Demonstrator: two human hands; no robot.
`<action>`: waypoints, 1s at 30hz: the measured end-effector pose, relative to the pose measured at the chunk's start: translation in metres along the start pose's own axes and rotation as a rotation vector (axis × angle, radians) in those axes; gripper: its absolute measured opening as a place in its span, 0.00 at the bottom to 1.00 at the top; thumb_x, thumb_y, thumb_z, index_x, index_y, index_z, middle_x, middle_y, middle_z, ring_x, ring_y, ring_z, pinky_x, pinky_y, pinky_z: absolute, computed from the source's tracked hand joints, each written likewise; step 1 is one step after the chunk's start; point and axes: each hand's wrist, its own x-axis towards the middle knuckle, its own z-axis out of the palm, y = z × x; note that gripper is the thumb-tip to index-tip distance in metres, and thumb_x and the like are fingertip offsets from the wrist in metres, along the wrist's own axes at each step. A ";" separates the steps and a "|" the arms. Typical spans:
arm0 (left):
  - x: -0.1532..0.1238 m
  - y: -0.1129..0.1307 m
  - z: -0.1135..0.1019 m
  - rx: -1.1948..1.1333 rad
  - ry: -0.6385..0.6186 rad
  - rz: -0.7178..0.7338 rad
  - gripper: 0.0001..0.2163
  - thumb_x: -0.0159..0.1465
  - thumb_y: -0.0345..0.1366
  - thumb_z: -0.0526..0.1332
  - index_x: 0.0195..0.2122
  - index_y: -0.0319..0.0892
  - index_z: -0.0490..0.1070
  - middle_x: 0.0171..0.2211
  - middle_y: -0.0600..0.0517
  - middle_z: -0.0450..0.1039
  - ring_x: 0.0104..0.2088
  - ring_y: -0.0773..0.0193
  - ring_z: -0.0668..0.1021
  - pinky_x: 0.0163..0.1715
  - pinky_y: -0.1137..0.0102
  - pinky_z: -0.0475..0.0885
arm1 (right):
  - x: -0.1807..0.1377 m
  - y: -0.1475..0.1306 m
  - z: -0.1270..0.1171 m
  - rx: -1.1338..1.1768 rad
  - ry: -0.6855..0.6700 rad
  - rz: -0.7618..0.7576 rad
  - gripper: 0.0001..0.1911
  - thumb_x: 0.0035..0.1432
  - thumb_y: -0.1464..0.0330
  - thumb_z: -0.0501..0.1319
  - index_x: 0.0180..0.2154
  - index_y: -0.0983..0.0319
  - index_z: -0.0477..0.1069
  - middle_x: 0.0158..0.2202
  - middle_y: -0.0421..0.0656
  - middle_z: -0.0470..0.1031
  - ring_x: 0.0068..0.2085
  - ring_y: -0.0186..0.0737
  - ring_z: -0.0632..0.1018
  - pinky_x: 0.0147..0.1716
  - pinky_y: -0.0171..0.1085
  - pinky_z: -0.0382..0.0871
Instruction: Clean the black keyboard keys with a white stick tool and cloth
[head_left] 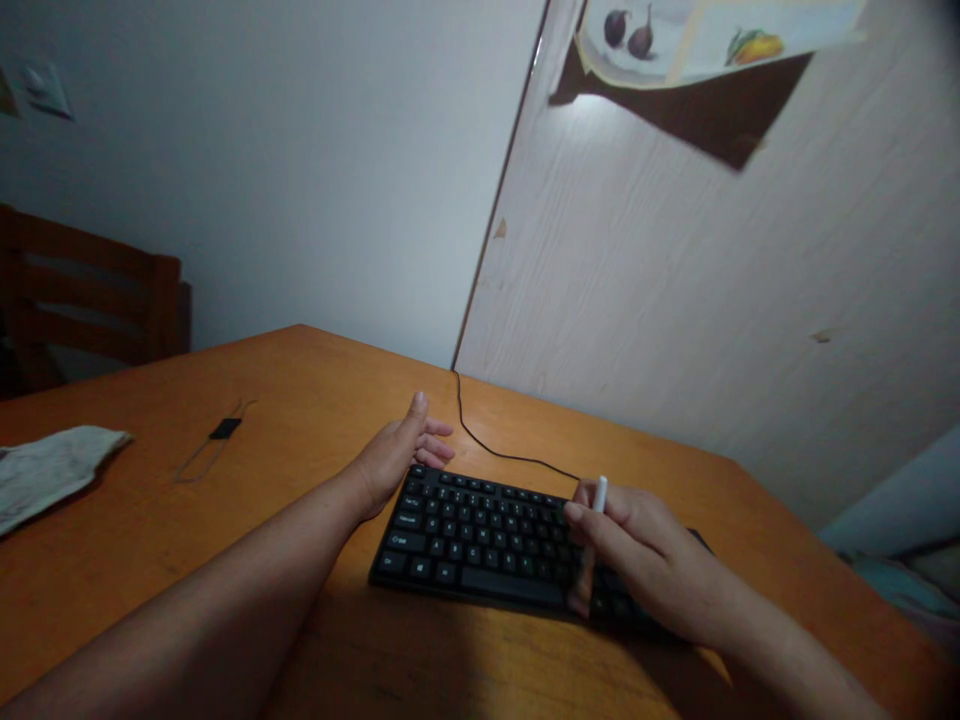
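A black keyboard (487, 540) lies on the orange wooden table (247, 410), its black cable (495, 450) running back toward the wall. My left hand (397, 450) rests at the keyboard's far left corner, thumb up and fingers curled loosely against its edge. My right hand (637, 550) hovers over the keyboard's right half, closed on a thin white stick-like tool (600, 493) whose lower end reaches down to the keys. The right end of the keyboard is hidden under that hand.
A folded pale cloth (52, 465) lies at the table's left edge. A small black tag on a thin loop of cord (221, 432) sits nearby. A wooden chair (90, 300) stands behind the table on the left; a pale wood panel (675, 280) rises behind.
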 end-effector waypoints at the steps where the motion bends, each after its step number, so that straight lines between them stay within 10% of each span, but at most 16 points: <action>1: 0.000 0.000 0.000 0.005 -0.002 0.001 0.43 0.60 0.72 0.43 0.47 0.35 0.76 0.35 0.42 0.79 0.33 0.55 0.78 0.36 0.62 0.70 | -0.001 -0.001 0.000 0.018 0.006 0.006 0.24 0.72 0.57 0.49 0.26 0.57 0.70 0.23 0.40 0.75 0.29 0.39 0.74 0.34 0.38 0.67; 6: 0.000 -0.001 -0.001 0.013 -0.004 0.013 0.42 0.60 0.71 0.43 0.47 0.35 0.76 0.35 0.42 0.80 0.33 0.55 0.78 0.37 0.62 0.70 | 0.002 0.000 0.003 -0.011 0.144 -0.065 0.24 0.71 0.56 0.51 0.26 0.58 0.73 0.31 0.43 0.78 0.34 0.40 0.76 0.37 0.38 0.67; 11: -0.001 0.001 0.000 -0.001 -0.005 0.008 0.42 0.61 0.71 0.43 0.46 0.35 0.76 0.34 0.43 0.79 0.33 0.55 0.78 0.37 0.61 0.70 | 0.001 -0.002 0.002 0.072 0.000 0.007 0.25 0.73 0.57 0.49 0.25 0.58 0.69 0.22 0.39 0.75 0.27 0.37 0.74 0.33 0.37 0.66; 17: -0.001 0.001 0.000 0.007 -0.007 0.016 0.41 0.62 0.70 0.43 0.46 0.35 0.76 0.34 0.43 0.80 0.33 0.55 0.78 0.36 0.62 0.69 | 0.009 0.007 0.014 0.103 0.280 -0.020 0.19 0.70 0.56 0.53 0.31 0.59 0.71 0.29 0.40 0.72 0.31 0.38 0.72 0.32 0.37 0.64; 30: 0.005 -0.005 -0.001 0.006 -0.022 0.018 0.42 0.61 0.71 0.42 0.47 0.35 0.76 0.35 0.42 0.80 0.33 0.56 0.78 0.36 0.63 0.69 | -0.001 -0.005 0.006 0.142 0.025 0.021 0.21 0.72 0.55 0.51 0.29 0.59 0.66 0.25 0.38 0.73 0.29 0.36 0.71 0.33 0.36 0.63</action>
